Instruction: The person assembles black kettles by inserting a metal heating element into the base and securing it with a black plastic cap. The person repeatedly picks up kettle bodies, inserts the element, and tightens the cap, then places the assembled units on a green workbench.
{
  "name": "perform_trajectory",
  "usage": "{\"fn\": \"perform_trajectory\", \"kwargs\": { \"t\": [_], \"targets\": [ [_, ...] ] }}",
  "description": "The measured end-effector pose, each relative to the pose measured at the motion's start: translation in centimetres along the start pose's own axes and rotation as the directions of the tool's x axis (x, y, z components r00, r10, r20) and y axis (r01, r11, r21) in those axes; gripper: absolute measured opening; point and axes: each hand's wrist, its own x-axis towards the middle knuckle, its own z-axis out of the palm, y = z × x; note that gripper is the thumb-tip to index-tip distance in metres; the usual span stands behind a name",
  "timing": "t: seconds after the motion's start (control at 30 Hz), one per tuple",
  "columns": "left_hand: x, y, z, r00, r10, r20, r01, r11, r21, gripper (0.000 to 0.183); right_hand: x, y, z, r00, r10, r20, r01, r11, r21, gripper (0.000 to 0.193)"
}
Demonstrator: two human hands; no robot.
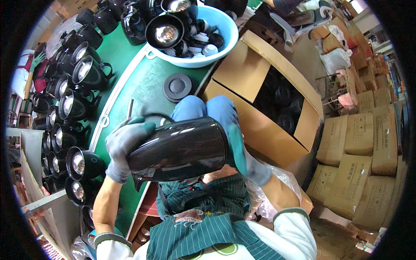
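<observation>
A glossy black vacuum jug (182, 149) lies on its side in the air above my lap, its spout end to the left and its base end to the right. My left hand (128, 141), in a grey and green glove, is wrapped round the spout end near the handle (158, 116). Against the base end presses my right hand (245, 154), gloved alike, its palm hidden from view. A thin metal rod (130, 108) rises beside my left hand; whether it is held cannot be made out. Black round discs (177, 86) lie on the green table just beyond my knees.
Many black jug bodies (78, 162) stand along the left side of the green table (123, 82). A light blue basin (229, 41) of black and white parts sits at the back. To the right is an open carton (247, 97) with black parts, then stacked cartons (351, 182).
</observation>
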Motion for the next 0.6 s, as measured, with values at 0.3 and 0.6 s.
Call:
{"fn": "perform_trajectory", "kwargs": {
  "t": [0.3, 0.6],
  "targets": [
    [-2.2, 0.7, 0.5, 0.984, -0.149, -0.101, 0.118, 0.958, -0.261, 0.035, 0.5, -1.6, 1.4, 0.990, -0.110, -0.084, 0.134, 0.909, 0.394, 0.101],
    [-9.1, -2.8, 6.2, 0.698, -0.584, 0.415, 0.567, 0.097, -0.818, 0.041, 1.4, -6.6, 0.3, 0.689, -0.664, 0.289, 0.708, 0.534, -0.462, 0.116]
  ]
}}
